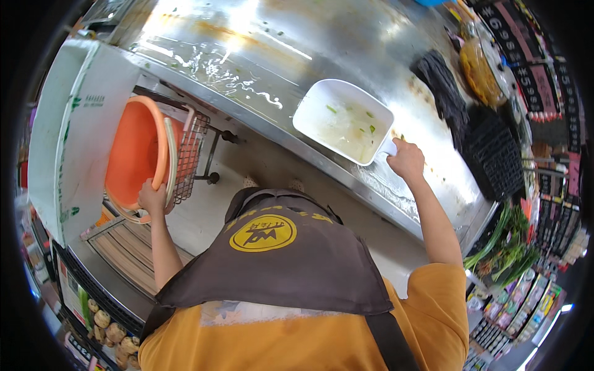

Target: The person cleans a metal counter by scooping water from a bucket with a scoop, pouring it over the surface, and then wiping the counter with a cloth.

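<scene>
My right hand (407, 160) grips the short handle of a white plastic scoop (320, 99). Cloudy water with bits of green leaf lies in the scoop, which is over the wet stainless steel counter (260, 60) near its front edge. Off to the left, my left hand (152, 198) holds the rim of an orange plastic bucket (132, 153). The bucket is tilted so its mouth faces right, and a pale handle (170, 157) hangs along the rim. I cannot see how much, if anything, is inside it.
A white foam box (93, 120) stands left of the bucket, with a wire cart (189, 157) behind it. On the counter's right lie a black plastic bag (441, 88) and a black crate (494, 153). Green leafy vegetables (508, 246) sit past the right end.
</scene>
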`<state>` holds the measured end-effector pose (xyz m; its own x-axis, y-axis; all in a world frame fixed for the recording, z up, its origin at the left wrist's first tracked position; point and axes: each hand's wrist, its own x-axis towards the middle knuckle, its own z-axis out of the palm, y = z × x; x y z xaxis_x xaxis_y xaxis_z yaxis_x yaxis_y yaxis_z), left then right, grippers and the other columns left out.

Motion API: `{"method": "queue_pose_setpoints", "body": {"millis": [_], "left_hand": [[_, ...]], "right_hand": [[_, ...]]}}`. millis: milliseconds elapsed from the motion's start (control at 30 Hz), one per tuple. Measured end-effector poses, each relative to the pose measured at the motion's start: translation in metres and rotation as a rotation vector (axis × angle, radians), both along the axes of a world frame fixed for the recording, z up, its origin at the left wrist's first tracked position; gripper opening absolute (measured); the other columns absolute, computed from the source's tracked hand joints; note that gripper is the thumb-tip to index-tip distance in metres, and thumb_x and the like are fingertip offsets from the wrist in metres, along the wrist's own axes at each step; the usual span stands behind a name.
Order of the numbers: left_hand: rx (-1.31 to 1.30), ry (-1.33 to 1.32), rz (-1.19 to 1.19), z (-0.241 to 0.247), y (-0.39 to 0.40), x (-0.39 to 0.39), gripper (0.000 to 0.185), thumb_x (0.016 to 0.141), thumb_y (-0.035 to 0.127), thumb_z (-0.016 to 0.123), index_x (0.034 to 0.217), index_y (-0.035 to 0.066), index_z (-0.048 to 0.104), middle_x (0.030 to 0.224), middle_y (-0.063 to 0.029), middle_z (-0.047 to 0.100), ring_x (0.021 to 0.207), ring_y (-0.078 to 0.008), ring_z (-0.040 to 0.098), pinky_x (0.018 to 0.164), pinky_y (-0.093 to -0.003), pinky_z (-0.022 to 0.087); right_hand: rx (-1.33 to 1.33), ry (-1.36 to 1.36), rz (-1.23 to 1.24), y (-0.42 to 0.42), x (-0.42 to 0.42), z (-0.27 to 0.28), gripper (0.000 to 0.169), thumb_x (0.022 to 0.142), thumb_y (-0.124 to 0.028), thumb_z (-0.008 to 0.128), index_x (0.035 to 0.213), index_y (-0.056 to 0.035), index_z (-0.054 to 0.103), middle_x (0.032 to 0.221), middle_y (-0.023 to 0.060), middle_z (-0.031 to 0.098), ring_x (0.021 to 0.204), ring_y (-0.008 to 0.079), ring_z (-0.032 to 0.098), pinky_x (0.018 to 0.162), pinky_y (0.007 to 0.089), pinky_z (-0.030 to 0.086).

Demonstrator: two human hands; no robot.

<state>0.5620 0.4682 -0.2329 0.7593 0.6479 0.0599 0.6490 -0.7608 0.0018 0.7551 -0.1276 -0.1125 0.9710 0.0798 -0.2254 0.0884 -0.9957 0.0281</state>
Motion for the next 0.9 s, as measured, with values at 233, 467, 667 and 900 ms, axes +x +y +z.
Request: {"method": "queue_pose_setpoints", "body": {"millis": [233, 467, 667, 900], "left_hand": [[-0.073, -0.090, -0.014, 0.006, -0.008, 0.000, 0.032, 0.063, 0.027, 0.061, 0.091, 0.012, 0.062, 0.086, -0.0071, 0.060, 0.082, -0.0295, 0.055, 0.074, -0.0445, 0.038], [-0.054, -0.233, -0.027, 0.008, -0.011, -0.003, 0.027, 0.062, 0.024, 0.062, 0.085, 0.012, 0.060, 0.081, -0.0044, 0.056, 0.081, -0.0270, 0.051, 0.075, -0.0413, 0.035], [-0.088, -0.269, 0.008, 0.009, -0.013, -0.006, 0.028, 0.059, 0.023, 0.063, 0.084, 0.011, 0.059, 0.081, -0.0054, 0.055, 0.082, -0.0262, 0.050, 0.078, -0.0395, 0.034], [-0.161, -0.301, 0.025, 0.022, -0.019, -0.005, 0.027, 0.060, 0.021, 0.065, 0.084, 0.010, 0.059, 0.084, -0.0053, 0.055, 0.089, -0.0257, 0.049, 0.085, -0.0387, 0.032]], "right_hand": [[0.645, 0.100, -0.230, 0.073, 0.050, -0.026, 0.029, 0.059, -0.015, 0.063, 0.086, -0.0071, 0.066, 0.073, 0.0103, 0.066, 0.066, 0.0225, 0.063, 0.063, 0.0331, 0.048], [1.002, 0.059, -0.085, 0.178, 0.081, 0.021, 0.022, 0.061, -0.008, 0.063, 0.082, -0.0026, 0.064, 0.069, 0.0018, 0.063, 0.063, 0.0117, 0.057, 0.060, 0.0272, 0.044], [0.663, 0.051, 0.271, 0.252, 0.084, 0.076, 0.024, 0.062, -0.015, 0.060, 0.083, -0.0044, 0.063, 0.071, 0.0139, 0.063, 0.065, 0.0254, 0.061, 0.061, 0.0314, 0.045], [0.387, 0.131, 0.690, 0.343, 0.069, 0.100, 0.025, 0.065, -0.022, 0.069, 0.083, -0.0052, 0.062, 0.075, 0.0147, 0.063, 0.073, 0.0321, 0.060, 0.064, 0.0401, 0.045]]}}
